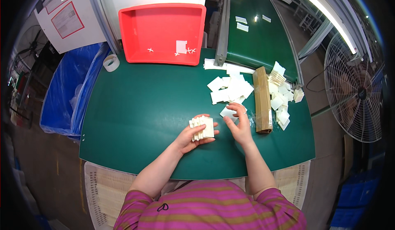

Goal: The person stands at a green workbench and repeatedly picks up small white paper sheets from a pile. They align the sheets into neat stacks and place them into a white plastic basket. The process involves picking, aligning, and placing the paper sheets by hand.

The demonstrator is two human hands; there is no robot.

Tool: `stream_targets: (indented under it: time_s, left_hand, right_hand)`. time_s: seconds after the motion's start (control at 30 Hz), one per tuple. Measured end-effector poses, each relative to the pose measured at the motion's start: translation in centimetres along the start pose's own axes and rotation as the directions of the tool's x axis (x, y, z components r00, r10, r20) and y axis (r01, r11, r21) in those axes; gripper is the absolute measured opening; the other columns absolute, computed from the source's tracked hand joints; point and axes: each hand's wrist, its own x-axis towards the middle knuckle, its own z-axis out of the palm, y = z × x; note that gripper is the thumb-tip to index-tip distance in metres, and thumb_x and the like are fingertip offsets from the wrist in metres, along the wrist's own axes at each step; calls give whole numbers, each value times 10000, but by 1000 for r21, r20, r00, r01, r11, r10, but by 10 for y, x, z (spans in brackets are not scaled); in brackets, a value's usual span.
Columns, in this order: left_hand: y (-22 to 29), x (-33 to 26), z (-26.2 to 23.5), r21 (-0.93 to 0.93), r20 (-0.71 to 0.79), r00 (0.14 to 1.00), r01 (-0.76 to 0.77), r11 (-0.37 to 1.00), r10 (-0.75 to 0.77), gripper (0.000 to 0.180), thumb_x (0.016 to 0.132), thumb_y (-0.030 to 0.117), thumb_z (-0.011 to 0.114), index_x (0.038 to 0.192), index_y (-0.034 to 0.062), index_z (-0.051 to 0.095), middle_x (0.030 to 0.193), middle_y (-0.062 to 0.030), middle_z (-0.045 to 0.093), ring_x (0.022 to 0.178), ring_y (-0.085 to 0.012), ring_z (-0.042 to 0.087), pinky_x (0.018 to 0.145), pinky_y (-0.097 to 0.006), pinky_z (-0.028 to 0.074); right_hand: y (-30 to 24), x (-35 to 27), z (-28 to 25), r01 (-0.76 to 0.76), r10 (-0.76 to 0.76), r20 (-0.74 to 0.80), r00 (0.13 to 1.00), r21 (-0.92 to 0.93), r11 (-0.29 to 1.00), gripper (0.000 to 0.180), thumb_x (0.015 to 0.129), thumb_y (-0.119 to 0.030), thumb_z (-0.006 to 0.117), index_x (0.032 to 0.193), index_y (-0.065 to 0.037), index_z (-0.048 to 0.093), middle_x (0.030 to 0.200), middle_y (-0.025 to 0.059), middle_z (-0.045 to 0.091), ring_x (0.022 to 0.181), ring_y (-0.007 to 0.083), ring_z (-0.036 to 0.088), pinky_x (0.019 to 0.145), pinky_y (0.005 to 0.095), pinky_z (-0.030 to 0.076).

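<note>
Near the table's front edge, my left hand point(187, 142) is closed around a small stack of cream-white square plastic pieces point(202, 128); its thumb lies across them and its fingers wrap behind. To the right, my right hand point(242, 129) is raised over the table with thumb and curved fingers apart, nothing visible between them. Partly behind its fingers lies a single white piece point(226, 112). Beyond that hand spreads a loose pile of white square pieces point(235, 88). More pieces point(282, 100), some stacked, lie right of a long cardboard strip point(261, 102).
A red bin point(162, 30) stands at the table's back, holding a few white scraps. A green conveyor belt point(261, 36) meets the back right, carrying several white pieces. Left are a tape roll point(110, 63) and a blue-lined bin point(68, 92). A large fan point(360, 91) stands at the right.
</note>
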Motion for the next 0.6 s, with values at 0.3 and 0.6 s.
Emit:
stream_targets:
  time_s: [0.3,0.6]
  left_hand:
    - [1,0,2,51,-11,1000,-16,999,16,453,934,145,496,1347,130,312,1285,-194,486,1139,-338,545,821,-393,573]
    - [0,1,-1,2,-33,999,-18,1000,18,458,939,155,486,1358,132,303,1283,-197,484,1138,-339,545,824,-399,571]
  right_hand:
    - [49,9,-22,-54,-2,-98,995,-569,820,534,762,-239,717,1201,-40,489,1312,201,411,1231,364,377,980,468,320]
    - [33,-8,-1,62,-42,46,998,-638,767,556,661,-269,790,1131,-75,566,1255,142,473,1200,298,423,965,455,319]
